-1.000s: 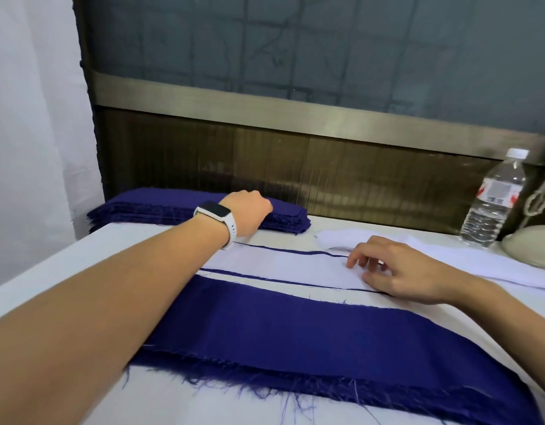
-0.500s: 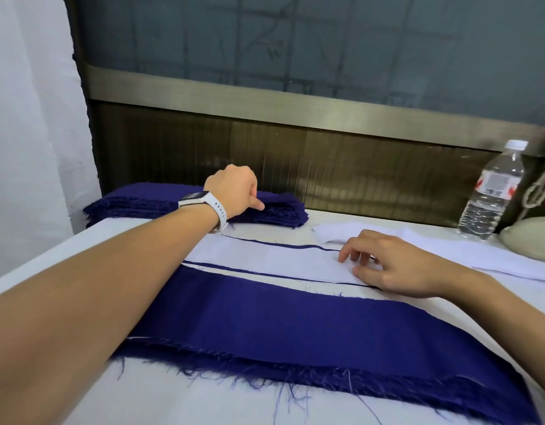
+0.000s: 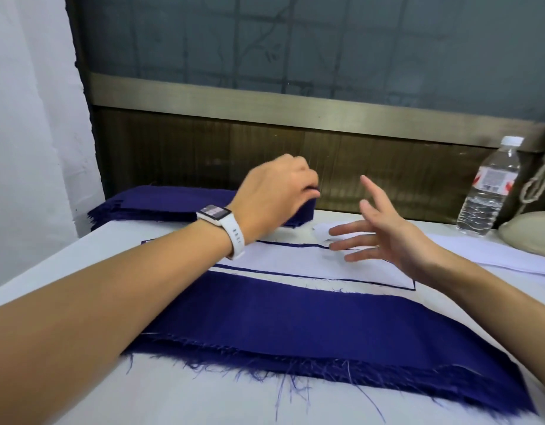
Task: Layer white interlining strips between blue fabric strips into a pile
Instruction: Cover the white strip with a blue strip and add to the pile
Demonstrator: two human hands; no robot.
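hovering at the right end of the long dark blue fabric strip stack [image 3: 173, 200], the left hand [image 3: 274, 197] curls, grip unclear; the right hand [image 3: 384, 234] is spread.

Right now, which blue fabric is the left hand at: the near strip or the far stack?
The far stack: the left hand is at its right end. The frayed near strip lies in the foreground, apart from that hand.

left hand [image 3: 274, 197] fingers: blurred, grip unclear | blue stack [image 3: 161, 200] end: hidden | white strips [image 3: 480, 256]: cut by right edge
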